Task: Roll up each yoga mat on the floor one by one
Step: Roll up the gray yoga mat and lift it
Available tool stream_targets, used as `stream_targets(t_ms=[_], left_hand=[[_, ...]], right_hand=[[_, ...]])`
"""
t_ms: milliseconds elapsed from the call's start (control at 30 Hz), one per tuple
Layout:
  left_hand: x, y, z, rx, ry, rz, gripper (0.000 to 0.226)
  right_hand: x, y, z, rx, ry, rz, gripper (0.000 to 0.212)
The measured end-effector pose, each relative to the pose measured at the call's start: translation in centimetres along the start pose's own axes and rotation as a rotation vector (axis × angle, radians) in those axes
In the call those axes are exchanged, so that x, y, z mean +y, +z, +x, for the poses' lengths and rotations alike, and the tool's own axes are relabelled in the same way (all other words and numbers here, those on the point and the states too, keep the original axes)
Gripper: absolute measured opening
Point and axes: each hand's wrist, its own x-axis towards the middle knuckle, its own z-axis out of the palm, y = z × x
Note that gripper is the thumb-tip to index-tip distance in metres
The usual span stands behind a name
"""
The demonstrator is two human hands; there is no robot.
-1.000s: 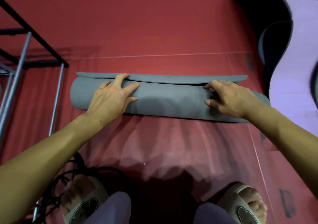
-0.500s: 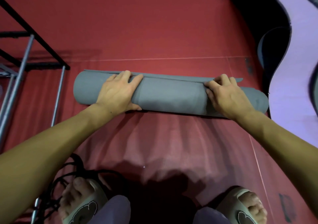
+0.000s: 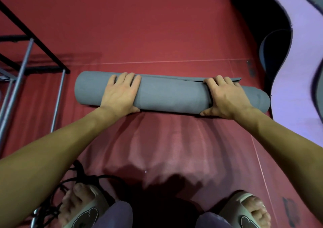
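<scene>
Grey foam mat [image 3: 171,96], a smooth tube, lies under my left hand [image 3: 120,94] and right hand [image 3: 225,98], fingers flat, pressing; metal rack [image 3: 26,66] left.

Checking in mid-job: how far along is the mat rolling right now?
The grey mat is rolled nearly to its end; only a thin flap shows along its far edge. The left hand and right hand press on top of the roll. Left to do: a lilac mat at the right lies wavy and only partly curled.
</scene>
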Motion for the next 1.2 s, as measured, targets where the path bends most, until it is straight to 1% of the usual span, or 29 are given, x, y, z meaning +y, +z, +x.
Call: stream_targets(t_ms=[67,167,267,400,467,533,600,700,733,800,867,933,1000,1067,1133,1167,1200], left_hand=[[-0.4,-0.1,0.1,0.033,0.015,-0.023,0.119],[-1.1,-0.6,0.1,0.001,0.051,-0.057,0.117],[-1.4,-1.7,-0.1,-0.126,0.104,-0.071,0.119],[-1.0,-2.3,-1.3,-0.293,0.176,-0.065,0.111],[-0.9,-2.2,-1.8,-0.344,0.179,-0.094,0.111],[-1.0,-2.3,-1.7,-0.377,0.164,-0.145,0.116],[-1.3,-2.4,-1.4,-0.406,0.146,-0.182,0.124],[-1.4,-2.5,-1.2,-0.435,0.121,-0.169,0.136],[-1.5,-2.4,-1.3,-0.441,0.113,-0.165,0.138],[-1.5,-2.3,-1.6,-0.438,0.097,-0.176,0.141],[-1.5,-2.3,-2.3,-0.38,0.073,-0.202,0.14],[-1.6,-1.8,-3.6,-0.217,0.02,-0.244,0.134],[-1.5,-0.8,-5.4,-0.018,-0.053,-0.299,0.122],[-0.5,0.5,-7.7,0.186,-0.13,-0.344,0.097],[1.4,1.2,-10.1,0.343,-0.242,-0.436,0.06],[2.4,1.6,-11.2,0.355,-0.334,-0.535,0.045],[3.2,1.8,-12.1,0.317,-0.46,-0.662,0.041]], right_hand=[[0.3,-0.4,0.1,-0.006,-0.018,-0.011,0.117],[0.3,-0.9,-0.4,-0.059,-0.04,-0.001,0.116],[0.4,-1.2,-1.3,-0.2,-0.035,0.057,0.115],[1.1,-0.9,-3.3,-0.405,-0.068,0.16,0.115],[1.3,-0.8,-3.8,-0.463,-0.07,0.176,0.116],[1.2,-0.8,-3.5,-0.467,-0.077,0.146,0.117],[0.5,-1.2,-2.9,-0.415,-0.089,0.116,0.116],[-1.8,-1.9,-1.4,-0.331,-0.105,0.241,0.12],[-2.9,-1.9,-0.8,-0.327,-0.138,0.263,0.122],[-5.2,-1.3,0.5,-0.373,-0.195,0.311,0.129],[-6.9,-0.4,1.8,-0.446,-0.219,0.354,0.138],[-7.5,0.2,3.1,-0.526,-0.217,0.394,0.141],[-7.4,0.1,4.0,-0.608,-0.192,0.426,0.136],[-7.2,-0.1,4.6,-0.633,-0.19,0.414,0.128],[-7.2,0.1,4.7,-0.621,-0.205,0.395,0.12],[-7.2,0.2,4.7,-0.614,-0.209,0.397,0.118],[-7.3,0.3,4.7,-0.608,-0.208,0.407,0.117]])
